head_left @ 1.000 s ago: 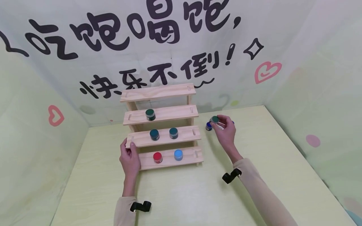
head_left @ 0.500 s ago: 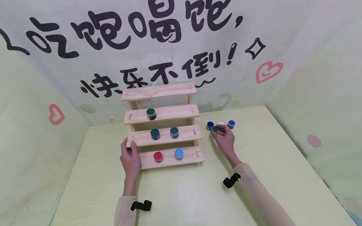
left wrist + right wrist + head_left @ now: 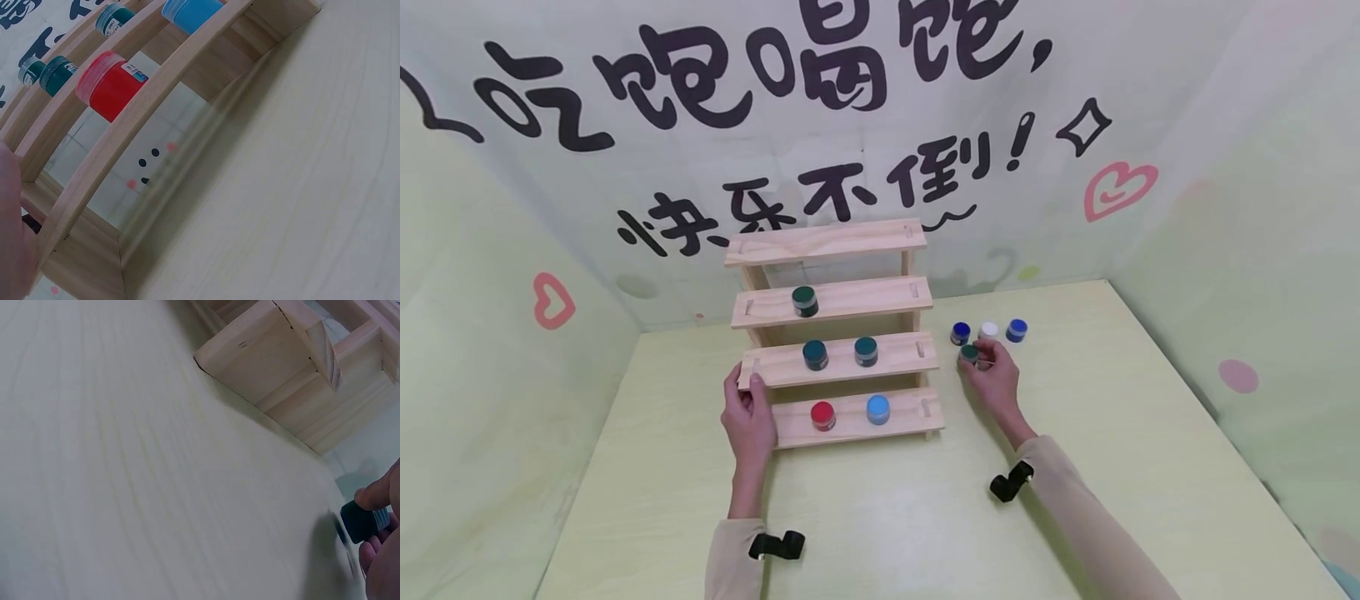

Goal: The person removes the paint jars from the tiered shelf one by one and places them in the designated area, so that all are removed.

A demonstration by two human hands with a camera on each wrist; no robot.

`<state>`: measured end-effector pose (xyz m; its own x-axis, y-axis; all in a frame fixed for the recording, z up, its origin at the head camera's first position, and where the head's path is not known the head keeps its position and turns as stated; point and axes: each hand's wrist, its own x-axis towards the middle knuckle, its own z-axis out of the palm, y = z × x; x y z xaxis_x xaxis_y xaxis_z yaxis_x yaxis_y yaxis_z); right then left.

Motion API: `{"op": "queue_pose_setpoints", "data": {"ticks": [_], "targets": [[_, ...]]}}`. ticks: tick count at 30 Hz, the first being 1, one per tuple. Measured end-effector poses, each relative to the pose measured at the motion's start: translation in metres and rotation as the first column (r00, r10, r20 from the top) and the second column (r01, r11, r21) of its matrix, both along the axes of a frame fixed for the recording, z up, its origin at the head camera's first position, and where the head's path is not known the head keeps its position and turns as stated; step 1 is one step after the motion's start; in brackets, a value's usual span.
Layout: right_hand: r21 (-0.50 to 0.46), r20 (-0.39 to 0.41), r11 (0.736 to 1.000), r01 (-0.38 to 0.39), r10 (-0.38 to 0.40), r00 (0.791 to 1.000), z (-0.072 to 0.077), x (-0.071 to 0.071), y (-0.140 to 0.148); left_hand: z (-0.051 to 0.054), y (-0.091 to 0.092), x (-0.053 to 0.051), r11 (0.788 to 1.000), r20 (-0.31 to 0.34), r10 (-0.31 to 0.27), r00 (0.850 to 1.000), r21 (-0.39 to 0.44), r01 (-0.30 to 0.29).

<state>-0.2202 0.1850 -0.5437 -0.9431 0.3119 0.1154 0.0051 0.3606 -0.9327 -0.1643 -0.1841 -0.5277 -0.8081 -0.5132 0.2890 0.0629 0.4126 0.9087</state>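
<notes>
My left hand (image 3: 750,421) grips the left end of the stepped wooden rack (image 3: 842,242), thumb on the second shelf from the bottom. To the right of the rack, my right hand (image 3: 997,379) pinches a small dark-green-lidded paint jar (image 3: 969,355); the right wrist view shows this paint jar (image 3: 359,522) between thumb and fingers, low by the tabletop. Whether it touches the table cannot be told. On the bottom shelf stand a red jar (image 3: 823,416) and a light blue jar (image 3: 877,409). Two teal jars (image 3: 816,355) occupy the shelf above, and a green jar (image 3: 805,301) the one higher.
Just beyond my right hand, a dark blue jar (image 3: 960,333), a white-topped jar (image 3: 988,331) and a blue jar (image 3: 1017,330) stand on the pale table (image 3: 880,517). A printed cloth backdrop (image 3: 865,125) rises behind the rack and along both sides.
My right hand has drawn the green-lidded jar toward me and down, away from the blue and white jars, uncovering them. The left hand keeps its hold on the rack.
</notes>
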Motion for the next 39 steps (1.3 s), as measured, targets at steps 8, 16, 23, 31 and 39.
{"op": "queue_pose_setpoints", "data": {"ticks": [8, 16, 23, 31, 39], "targets": [[0.011, 0.023, 1.0, 0.009, -0.009, 1.0, -0.001, 0.004, -0.001, 0.004, 0.002, 0.001, 1.0, -0.008, -0.011, 1.0, 0.002, 0.011], [0.021, 0.035, 1.0, -0.002, 0.001, 0.999, 0.004, 0.006, -0.002, 0.005, 0.0, 0.0, 1.0, 0.0, -0.004, 1.0, 0.01, 0.004], [-0.01, -0.058, 1.0, -0.012, 0.011, 0.998, 0.017, 0.008, -0.001, 0.006, 0.0, 0.0, 1.0, -0.006, -0.007, 1.0, 0.004, 0.007], [-0.043, -0.162, 0.999, -0.023, 0.016, 0.987, 0.044, 0.011, -0.008, 0.007, -0.001, 0.002, 1.0, 0.009, 0.001, 1.0, 0.01, -0.002], [-0.099, -0.203, 0.992, -0.081, 0.06, 0.977, 0.071, 0.017, -0.022, 0.008, 0.001, 0.003, 1.0, 0.001, -0.003, 1.0, 0.014, 0.003]]}}
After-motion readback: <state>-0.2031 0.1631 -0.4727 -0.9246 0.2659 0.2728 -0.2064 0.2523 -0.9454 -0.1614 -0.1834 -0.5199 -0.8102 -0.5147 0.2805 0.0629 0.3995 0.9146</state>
